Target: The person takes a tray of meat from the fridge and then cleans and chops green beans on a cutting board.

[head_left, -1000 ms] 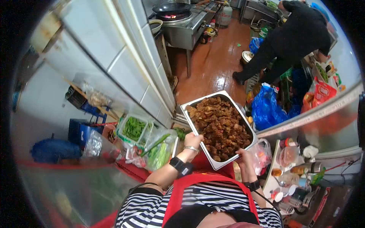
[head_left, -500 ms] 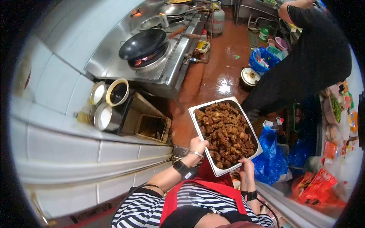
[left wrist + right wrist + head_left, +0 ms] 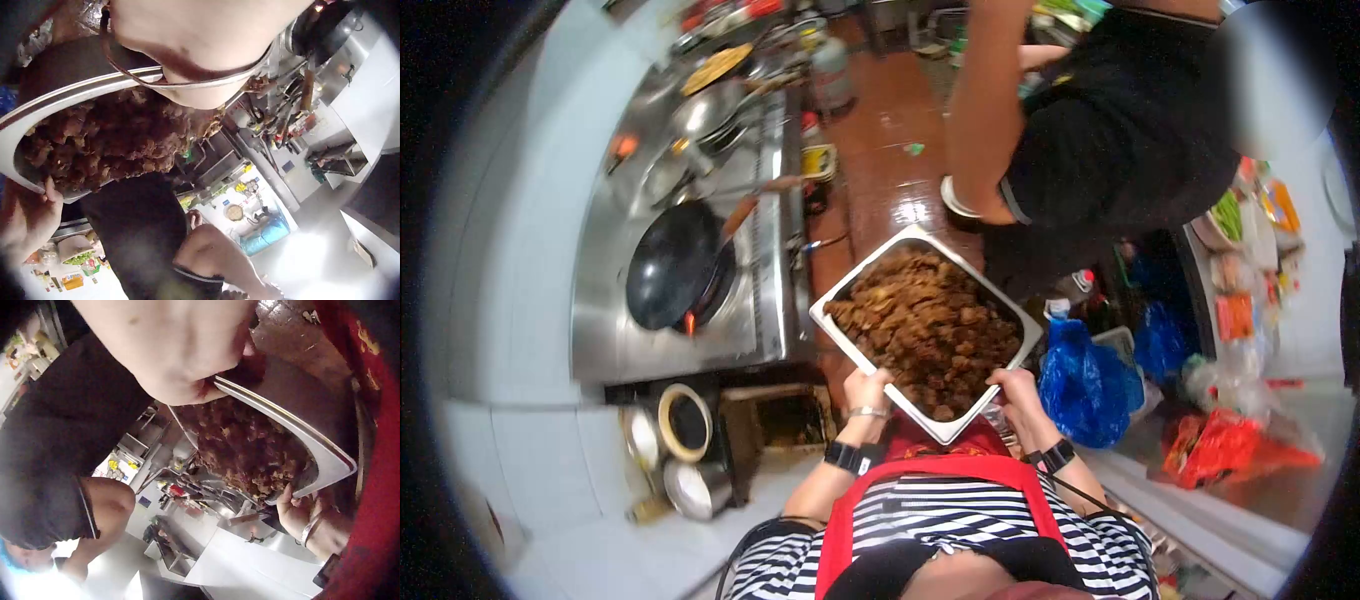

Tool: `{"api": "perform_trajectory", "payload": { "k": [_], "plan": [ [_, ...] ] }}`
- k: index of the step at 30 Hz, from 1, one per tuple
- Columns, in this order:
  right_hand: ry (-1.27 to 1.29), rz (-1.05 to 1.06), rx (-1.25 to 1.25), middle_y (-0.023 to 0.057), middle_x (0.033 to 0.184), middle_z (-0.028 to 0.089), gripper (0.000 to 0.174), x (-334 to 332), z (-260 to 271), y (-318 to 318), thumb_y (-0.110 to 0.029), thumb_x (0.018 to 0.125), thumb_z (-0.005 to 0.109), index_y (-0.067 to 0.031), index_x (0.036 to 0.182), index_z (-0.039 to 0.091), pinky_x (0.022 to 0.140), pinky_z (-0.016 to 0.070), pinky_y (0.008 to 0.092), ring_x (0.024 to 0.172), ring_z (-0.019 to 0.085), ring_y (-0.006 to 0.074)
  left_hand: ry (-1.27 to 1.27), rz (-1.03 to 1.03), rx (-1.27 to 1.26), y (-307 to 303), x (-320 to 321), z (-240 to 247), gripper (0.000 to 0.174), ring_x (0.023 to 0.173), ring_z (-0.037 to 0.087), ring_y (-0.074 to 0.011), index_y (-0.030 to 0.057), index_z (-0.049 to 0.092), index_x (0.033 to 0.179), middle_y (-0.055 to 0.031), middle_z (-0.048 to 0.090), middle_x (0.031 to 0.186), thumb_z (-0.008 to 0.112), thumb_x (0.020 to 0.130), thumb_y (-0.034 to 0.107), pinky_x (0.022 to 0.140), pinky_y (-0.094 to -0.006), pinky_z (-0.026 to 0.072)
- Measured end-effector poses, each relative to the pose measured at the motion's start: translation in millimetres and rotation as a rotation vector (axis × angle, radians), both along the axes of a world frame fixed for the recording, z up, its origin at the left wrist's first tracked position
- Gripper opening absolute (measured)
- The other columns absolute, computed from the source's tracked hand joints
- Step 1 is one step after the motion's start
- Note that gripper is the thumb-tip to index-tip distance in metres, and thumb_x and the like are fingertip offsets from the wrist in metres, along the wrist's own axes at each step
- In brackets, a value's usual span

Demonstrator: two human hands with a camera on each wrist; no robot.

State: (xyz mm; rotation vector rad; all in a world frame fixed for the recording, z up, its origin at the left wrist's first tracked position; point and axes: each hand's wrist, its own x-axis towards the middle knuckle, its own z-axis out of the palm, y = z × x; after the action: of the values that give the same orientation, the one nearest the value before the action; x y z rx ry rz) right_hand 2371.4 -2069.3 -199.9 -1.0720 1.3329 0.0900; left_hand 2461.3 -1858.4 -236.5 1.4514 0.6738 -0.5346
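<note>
A rectangular metal food pan (image 3: 870,367) heaped with browned chunks of meat (image 3: 930,330) is held up in front of the red apron. My left hand (image 3: 866,392) grips its rim on the left near side, thumb over the edge. On the right near side my right hand (image 3: 1016,392) holds the rim the same way. The left wrist view shows the right hand's fingertips (image 3: 52,189) over the pan's lip. In the right wrist view the left hand (image 3: 306,519), with a bracelet, curls on the rim at the near corner. The fingers under the pan are hidden.
At left stands a steel stove (image 3: 740,330) with a black wok (image 3: 670,265) over a flame. Bowls (image 3: 685,422) sit beside it. Another person in black (image 3: 1120,120) stands close ahead on the right, an arm near the pan. Blue plastic bags (image 3: 1085,390) lie at right.
The view has swung left, bringing the stove and wok fully in. The pan stays in both hands. The other person has straightened and is nearer the pan.
</note>
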Motion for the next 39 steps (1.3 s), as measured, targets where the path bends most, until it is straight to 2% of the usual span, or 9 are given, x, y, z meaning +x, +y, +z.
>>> {"api": "perform_trajectory", "payload": {
  "k": [1, 4, 7, 8, 11, 17, 23, 35, 39],
  "plan": [
    [-0.035, 0.005, 0.021, 0.0026, 0.054, 0.046, 0.012, 3.0, -12.7, -12.4, 0.004, 0.064, 0.06, -0.0039, 0.06, 0.051, 0.04, 0.0358, 0.0289, 0.045, 0.046, 0.0146, 0.046, -0.026, -0.039, -9.5, 10.5, -2.9, 0.007, 0.054, 0.047, -0.0131, 0.0006, 0.052, 0.066, -0.0022, 0.051, 0.06, 0.059, 0.065, 0.0, 0.051, -0.0288, 0.0381],
    [-0.125, 0.03, -0.149, 0.0025, 0.057, 0.047, 0.013, -19.4, -75.3, -13.0, 0.005, 0.064, 0.06, -0.0041, 0.063, 0.051, 0.042, 0.0387, 0.0309, 0.048, 0.047, 0.0145, 0.135, -0.021, -0.134, -3.6, 16.5, 0.9, 0.011, 0.054, 0.046, -0.0145, 0.0022, 0.049, 0.063, -0.0019, 0.047, 0.059, 0.059, 0.062, -0.001, 0.052, -0.0298, 0.0385],
    [-0.024, -0.026, -0.086, 0.0027, 0.058, 0.048, 0.014, -10.7, -57.8, 1.9, 0.005, 0.063, 0.06, -0.0047, 0.06, 0.051, 0.043, 0.0408, 0.0305, 0.05, 0.048, 0.0145, 0.125, 0.006, -0.082, 1.4, 11.4, -9.3, 0.01, 0.046, 0.048, -0.0151, 0.0037, 0.048, 0.062, -0.002, 0.047, 0.056, 0.055, 0.064, -0.004, 0.042, -0.0295, 0.0417],
    [0.028, 0.179, -0.113, 0.0031, 0.057, 0.048, 0.014, -36.4, -92.0, -15.7, 0.005, 0.063, 0.06, -0.004, 0.059, 0.05, 0.041, 0.0411, 0.0297, 0.047, 0.049, 0.0151, 0.123, -0.037, -0.009, -2.6, 6.0, -2.3, 0.011, 0.046, 0.049, -0.015, 0.0036, 0.048, 0.062, -0.0015, 0.046, 0.054, 0.056, 0.065, -0.003, 0.041, -0.0298, 0.0407],
    [0.009, -0.065, 0.134, 0.002, 0.058, 0.043, 0.014, -21.3, -29.6, 0.6, 0.001, 0.062, 0.063, -0.0039, 0.066, 0.05, 0.043, 0.0371, 0.0328, 0.048, 0.044, 0.0159, 0.204, -0.032, -0.027, 2.8, 1.3, 2.7, 0.01, 0.045, 0.048, -0.0147, 0.0036, 0.048, 0.062, -0.0012, 0.045, 0.054, 0.056, 0.065, -0.003, 0.04, -0.0287, 0.0393],
    [0.125, 0.034, 0.027, 0.0059, 0.057, 0.051, 0.008, -35.9, -14.9, 1.0, 0.001, 0.064, 0.06, -0.0026, 0.063, 0.052, 0.035, 0.0387, 0.0282, 0.043, 0.051, 0.0175, 0.192, -0.053, 0.011, 8.6, -18.5, -5.2, 0.006, 0.046, 0.043, -0.0111, 0.0028, 0.054, 0.061, -0.0002, 0.049, 0.054, 0.06, 0.062, 0.0, 0.044, -0.0274, 0.0354],
    [0.087, -0.081, 0.053, 0.0005, 0.056, 0.043, 0.016, -9.0, 20.6, 9.4, 0.003, 0.064, 0.06, -0.0068, 0.06, 0.047, 0.039, 0.0402, 0.0287, 0.045, 0.046, 0.0147, 0.134, -0.065, -0.062, 7.2, 10.1, 18.2, 0.01, 0.044, 0.043, -0.0112, 0.0034, 0.051, 0.058, -0.0005, 0.047, 0.052, 0.06, 0.061, 0.0, 0.043, -0.0284, 0.0343],
    [-0.221, -0.108, 0.034, 0.0041, 0.064, 0.048, 0.013, -44.2, -88.2, 0.8, 0.004, 0.065, 0.058, -0.0059, 0.069, 0.05, 0.046, 0.0454, 0.0333, 0.053, 0.051, 0.02, -0.151, -0.192, -0.084, 5.8, 13.4, -66.9, 0.006, 0.046, 0.047, -0.0135, -0.0002, 0.056, 0.058, -0.0035, 0.053, 0.053, 0.06, 0.058, 0.003, 0.044, -0.031, 0.0357],
    [-0.284, -0.11, -0.007, 0.0043, 0.068, 0.048, 0.012, -24.9, -86.7, 3.1, 0.004, 0.067, 0.058, -0.005, 0.071, 0.051, 0.052, 0.0501, 0.036, 0.061, 0.053, 0.0195, -0.274, -0.222, -0.048, 3.2, 38.1, -58.6, 0.008, 0.047, 0.05, -0.0164, 0.0002, 0.056, 0.056, -0.0059, 0.053, 0.051, 0.062, 0.056, 0.007, 0.046, -0.0324, 0.0388]
  ]
}}
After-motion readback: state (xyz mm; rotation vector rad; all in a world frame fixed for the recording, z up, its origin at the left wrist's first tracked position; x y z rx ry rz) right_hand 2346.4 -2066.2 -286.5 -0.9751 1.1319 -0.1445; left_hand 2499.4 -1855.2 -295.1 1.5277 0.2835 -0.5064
